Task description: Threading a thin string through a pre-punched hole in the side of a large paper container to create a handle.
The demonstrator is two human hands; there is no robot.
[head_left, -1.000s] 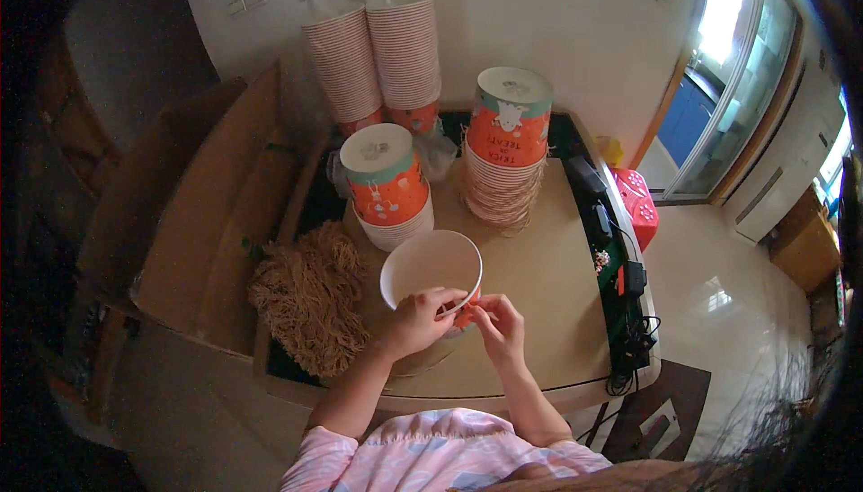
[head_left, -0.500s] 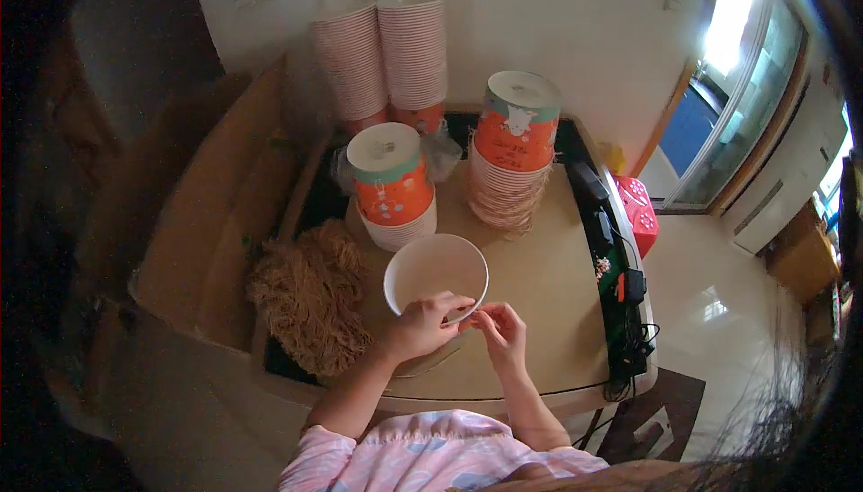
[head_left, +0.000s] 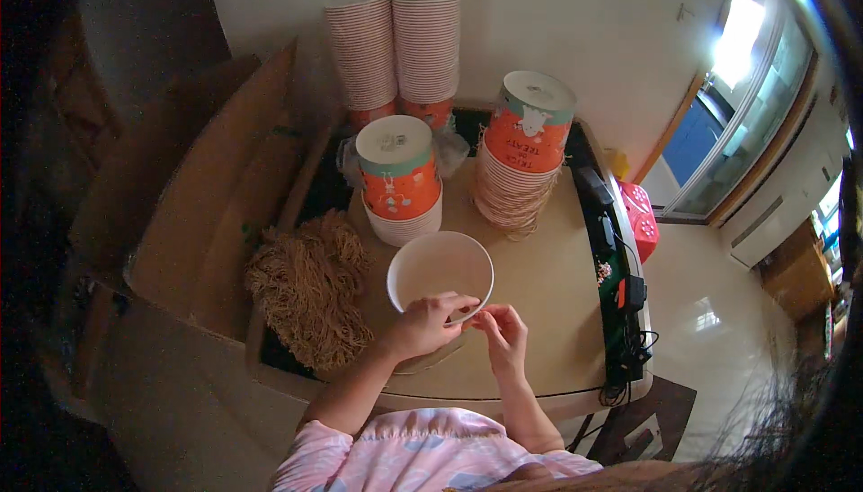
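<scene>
While two hands [head_left: 422, 328] [head_left: 505, 335] meet at one bucket [head_left: 440, 267], four bucket stacks [head_left: 402, 193] stand beyond.

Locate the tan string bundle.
Head view: the tan string bundle lies on the left of the table, between the cardboard box and the white cup.

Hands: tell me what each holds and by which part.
The left hand grips the paper bucket by its near rim. The right hand is at that rim; whether it pinches anything cannot be told.
</scene>
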